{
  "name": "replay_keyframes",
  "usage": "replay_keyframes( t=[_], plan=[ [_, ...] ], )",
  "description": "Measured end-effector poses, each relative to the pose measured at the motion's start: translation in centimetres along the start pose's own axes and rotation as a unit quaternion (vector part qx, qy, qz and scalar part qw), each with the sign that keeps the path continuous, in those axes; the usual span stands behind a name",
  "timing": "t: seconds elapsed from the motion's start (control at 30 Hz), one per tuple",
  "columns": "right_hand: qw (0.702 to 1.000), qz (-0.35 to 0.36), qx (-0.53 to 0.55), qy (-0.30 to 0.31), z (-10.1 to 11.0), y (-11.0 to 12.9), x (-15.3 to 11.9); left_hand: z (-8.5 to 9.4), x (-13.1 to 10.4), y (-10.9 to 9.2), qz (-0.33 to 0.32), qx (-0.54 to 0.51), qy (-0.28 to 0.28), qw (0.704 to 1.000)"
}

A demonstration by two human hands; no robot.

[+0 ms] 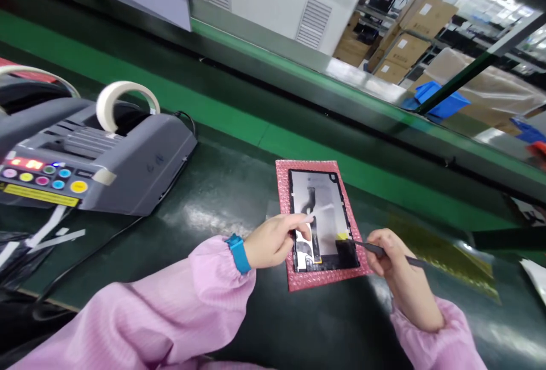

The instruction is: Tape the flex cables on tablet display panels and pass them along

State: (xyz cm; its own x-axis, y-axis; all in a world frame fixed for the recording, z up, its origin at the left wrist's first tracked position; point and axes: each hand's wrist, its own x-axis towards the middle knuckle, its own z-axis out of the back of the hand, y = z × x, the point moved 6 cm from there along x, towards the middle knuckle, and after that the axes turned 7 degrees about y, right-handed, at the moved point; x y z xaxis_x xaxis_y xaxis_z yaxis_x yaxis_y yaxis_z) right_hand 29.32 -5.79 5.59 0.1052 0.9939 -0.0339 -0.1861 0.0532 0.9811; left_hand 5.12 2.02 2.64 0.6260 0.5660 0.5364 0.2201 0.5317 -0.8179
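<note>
Holding the slim black tool (367, 246) in closed fingers, the right hand (396, 264) has its tip near the yellow patch (342, 237); a shallow angle and light pressure would best spare the device (330, 210), which lies on pink bubble wrap (298, 282) on the bench (226, 179). The left hand (271, 240) is half curled, forefinger extended over it; whether it grips anything, I cannot tell.

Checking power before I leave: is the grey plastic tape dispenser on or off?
On: at the grey dispenser's front, the red digital display is lit.
</note>
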Motion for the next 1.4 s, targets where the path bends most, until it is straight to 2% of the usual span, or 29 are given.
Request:
replay_keyframes(
  t=[0.13, 0.3, 0.4, 0.6, 0.7, 0.77, 0.87, 0.97, 1.03, 1.1, 1.3, 1.4],
  plan=[
    [0.998, -0.028, 0.049, 0.040, -0.9, -3.1, -0.7, -1.0, 0.4, -0.5, 0.031, 0.036, 0.100, 0.994],
    [0.993, -0.044, 0.090, 0.057, -1.1, -5.3, -2.0, -1.8, 0.4, -0.9, 0.100, 0.052, 0.124, 0.986],
    [0.994, -0.035, 0.090, 0.042, -1.0, -5.3, -2.8, -2.5, 0.0, -1.2, 0.109, 0.065, 0.126, 0.984],
    [0.995, 0.024, 0.098, 0.013, -0.9, -4.1, -3.7, -3.0, -0.2, -1.5, 0.056, 0.072, 0.118, 0.989],
    [0.994, 0.060, 0.086, -0.016, -0.1, -4.0, -3.8, -2.8, 0.0, -1.2, 0.078, 0.079, 0.123, 0.986],
    [0.994, 0.083, 0.074, 0.001, 0.4, -3.9, -3.8, -2.8, 0.0, -0.8, 0.101, 0.094, 0.138, 0.981],
    [0.985, 0.143, 0.018, 0.092, 0.1, -3.0, -3.5, -2.9, -0.1, -0.5, 0.109, 0.099, 0.156, 0.977],
    [0.952, 0.218, -0.084, 0.195, -1.4, -1.5, -3.2, -2.8, -0.3, 0.1, 0.115, 0.075, 0.163, 0.977],
    [0.935, 0.246, -0.149, 0.205, -2.4, -0.9, -2.8, -2.8, -0.3, 0.4, 0.124, 0.067, 0.162, 0.977],
    [0.926, 0.255, -0.203, 0.191, -3.3, -0.8, -2.3, -2.7, -0.3, 0.5, 0.122, 0.065, 0.153, 0.979],
    [0.899, 0.232, -0.284, 0.239, -5.0, -2.3, -2.3, -2.7, -0.3, -0.2, 0.085, 0.092, 0.141, 0.982],
    [0.891, 0.225, -0.318, 0.232, -5.1, -2.1, -2.5, -2.8, -0.4, -0.3, 0.078, 0.100, 0.144, 0.981]
  ],
)
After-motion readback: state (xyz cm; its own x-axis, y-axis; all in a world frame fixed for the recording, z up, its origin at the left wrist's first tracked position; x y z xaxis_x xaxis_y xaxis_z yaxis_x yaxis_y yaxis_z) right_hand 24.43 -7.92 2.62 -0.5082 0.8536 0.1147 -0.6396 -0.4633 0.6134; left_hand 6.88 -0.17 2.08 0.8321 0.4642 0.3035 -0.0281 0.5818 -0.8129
